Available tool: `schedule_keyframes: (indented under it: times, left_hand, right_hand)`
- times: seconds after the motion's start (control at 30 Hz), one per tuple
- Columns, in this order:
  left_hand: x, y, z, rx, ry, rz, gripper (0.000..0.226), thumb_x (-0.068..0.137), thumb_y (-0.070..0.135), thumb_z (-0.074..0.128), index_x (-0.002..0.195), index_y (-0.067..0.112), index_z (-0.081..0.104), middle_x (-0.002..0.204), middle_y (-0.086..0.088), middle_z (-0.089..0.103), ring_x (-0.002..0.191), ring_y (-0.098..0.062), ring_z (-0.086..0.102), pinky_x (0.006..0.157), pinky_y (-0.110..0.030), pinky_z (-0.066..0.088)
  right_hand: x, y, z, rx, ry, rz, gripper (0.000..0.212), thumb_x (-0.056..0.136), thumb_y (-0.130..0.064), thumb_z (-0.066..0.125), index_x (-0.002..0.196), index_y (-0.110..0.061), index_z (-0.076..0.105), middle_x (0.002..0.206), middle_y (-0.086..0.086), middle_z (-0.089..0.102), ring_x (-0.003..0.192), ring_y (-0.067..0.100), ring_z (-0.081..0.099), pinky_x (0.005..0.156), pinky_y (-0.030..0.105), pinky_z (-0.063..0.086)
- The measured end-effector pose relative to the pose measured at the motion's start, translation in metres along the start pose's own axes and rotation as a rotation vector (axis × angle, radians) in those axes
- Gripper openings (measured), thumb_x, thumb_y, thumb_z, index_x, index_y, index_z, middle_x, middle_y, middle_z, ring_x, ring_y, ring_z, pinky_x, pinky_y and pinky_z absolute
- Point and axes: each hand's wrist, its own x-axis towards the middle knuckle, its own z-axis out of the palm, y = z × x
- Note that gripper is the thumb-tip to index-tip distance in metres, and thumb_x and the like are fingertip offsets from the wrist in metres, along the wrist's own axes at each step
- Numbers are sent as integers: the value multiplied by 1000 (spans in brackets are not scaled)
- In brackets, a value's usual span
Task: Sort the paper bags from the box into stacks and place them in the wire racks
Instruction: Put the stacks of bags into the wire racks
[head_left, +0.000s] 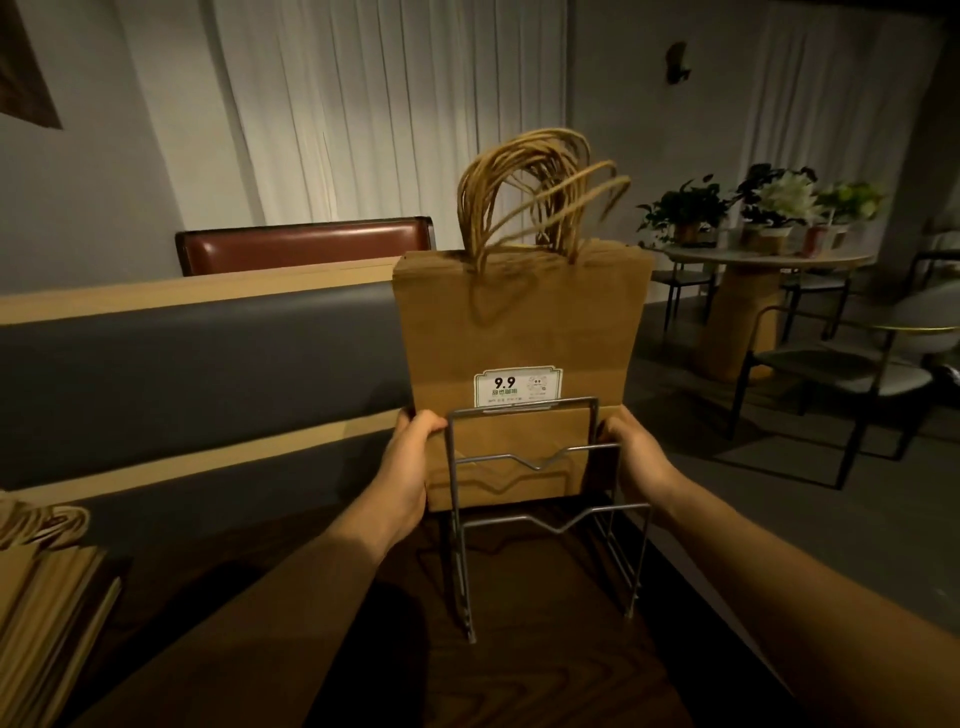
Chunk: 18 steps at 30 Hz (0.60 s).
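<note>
Between both hands (410, 467), bag stack (519, 332).

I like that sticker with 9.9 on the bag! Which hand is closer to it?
Left, though only slightly. The left hand grips the bag stack's left edge, below-left of the sticker. The right hand grips the right edge, below-right and a bit farther off.

A dim café or restaurant dining room: a booth seat (306, 248) with a padded back, a round table (748, 260) carrying potted plants (769, 202), dining chairs (852, 364) around it, long white curtains (384, 104), and price-stickered takeaway bags (519, 332).
</note>
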Motion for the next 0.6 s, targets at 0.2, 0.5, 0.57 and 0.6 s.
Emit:
schedule_keyframes:
  times: [0.2, 0.5, 0.57, 0.6]
  left_hand:
    - [-32, 41, -19, 261, -5, 55, 66, 93, 41, 54, 151, 26, 27, 154, 0, 35, 138, -19, 34, 109, -35, 28]
    - [-205, 114, -87, 511, -205, -34, 119, 48, 69, 80, 149, 32, 31, 152, 6, 38, 141, -17, 32, 119, -45, 15]
    - [-254, 117, -100, 750, -327, -133, 119, 44, 72, 80, 147, 35, 34, 150, 7, 40, 138, -19, 36, 117, -43, 20]
    - [-276, 115, -106, 898, -399, -175, 112, 53, 71, 77, 148, 35, 32, 151, 9, 37, 139, -19, 33, 116, -41, 20]
  right_hand:
    - [-28, -33, -13, -129, 7, -61, 79, 71, -35, 60, 147, -22, 41, 146, 8, 49, 131, 29, 47, 111, 48, 37]
    - [-188, -105, 15, -120, 62, -96, 50, 101, -39, 46, 148, -27, 36, 148, -8, 40, 135, 15, 37, 110, 37, 29]
    - [-235, -112, 33, -114, -11, -142, 41, 100, -43, 46, 138, -27, 47, 126, -13, 54, 117, 9, 49, 106, 30, 32]
    - [-253, -111, 41, -124, -33, -162, 46, 97, -49, 48, 135, -25, 52, 126, -11, 60, 114, 10, 55, 108, 34, 35]
